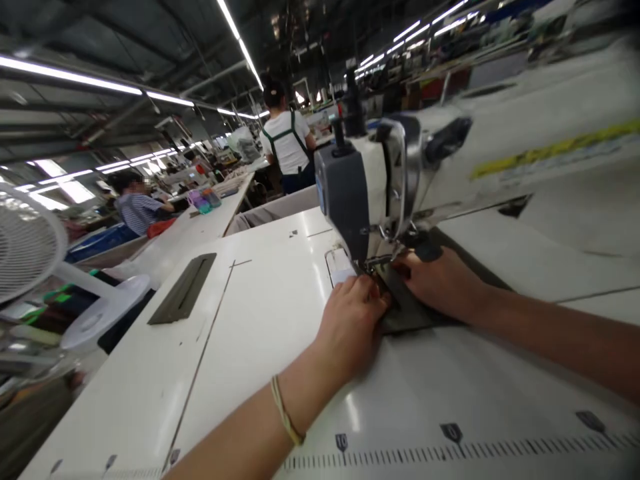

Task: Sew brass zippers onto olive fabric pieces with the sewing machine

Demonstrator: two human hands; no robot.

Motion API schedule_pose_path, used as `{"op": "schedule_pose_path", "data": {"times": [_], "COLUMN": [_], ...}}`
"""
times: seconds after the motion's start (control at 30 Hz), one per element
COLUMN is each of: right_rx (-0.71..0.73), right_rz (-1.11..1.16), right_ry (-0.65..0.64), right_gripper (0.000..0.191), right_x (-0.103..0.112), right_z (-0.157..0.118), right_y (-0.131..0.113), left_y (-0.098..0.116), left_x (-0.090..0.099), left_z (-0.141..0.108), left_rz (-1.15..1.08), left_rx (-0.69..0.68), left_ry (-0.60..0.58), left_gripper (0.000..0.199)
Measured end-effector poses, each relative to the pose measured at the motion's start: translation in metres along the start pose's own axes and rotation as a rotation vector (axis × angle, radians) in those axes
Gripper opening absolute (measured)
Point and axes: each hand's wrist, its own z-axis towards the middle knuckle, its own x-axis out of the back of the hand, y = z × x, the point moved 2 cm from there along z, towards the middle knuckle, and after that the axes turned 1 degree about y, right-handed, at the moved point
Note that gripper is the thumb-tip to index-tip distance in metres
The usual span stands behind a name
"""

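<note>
A piece of dark grey fabric [410, 308] lies on the white sewing table [260, 320], running under the presser foot [380, 265] of an industrial sewing machine [400, 157]. My left hand [351, 323] grips the fabric's near edge right beside the foot. My right hand [435, 283] rests on the fabric from the other side, with its fingers close to the needle area. The hands and the machine head hide the needle's exact position. A pale cord bracelet [285, 410] circles my left wrist.
A printed ruler scale [450, 450] runs along the table's front edge. A white fan [27, 243] stands to the left. Beyond, a standing person [287, 143] and a seated person [137, 208] are at work among long tables, with colourful items [204, 200] on one.
</note>
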Motion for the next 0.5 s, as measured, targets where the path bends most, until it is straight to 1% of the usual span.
{"op": "schedule_pose_path", "data": {"times": [0.1, 0.17, 0.23, 0.33, 0.5], "right_rx": [-0.065, -0.097, -0.09, -0.052, -0.084], "right_rz": [-0.012, 0.005, 0.045, 0.099, 0.055], "right_ry": [-0.011, 0.0, 0.004, 0.0, 0.028], "right_gripper": [0.03, 0.03, 0.026, 0.021, 0.025], "right_x": [0.0, -0.001, -0.001, 0.001, 0.0], "right_z": [0.002, 0.003, 0.002, 0.002, 0.004], "right_y": [0.0, 0.002, 0.004, 0.008, 0.009], "left_y": [0.0, 0.001, 0.001, 0.002, 0.001], "left_x": [-0.002, -0.003, -0.003, -0.003, -0.003], "left_z": [0.001, 0.0, -0.002, -0.004, -0.003], "left_rz": [-0.003, -0.006, -0.004, -0.002, 0.002], "left_rx": [-0.024, -0.029, -0.028, -0.066, -0.101], "left_ry": [-0.015, -0.008, 0.023, 0.064, 0.022], "left_gripper": [0.017, 0.017, 0.019, 0.02, 0.018]}}
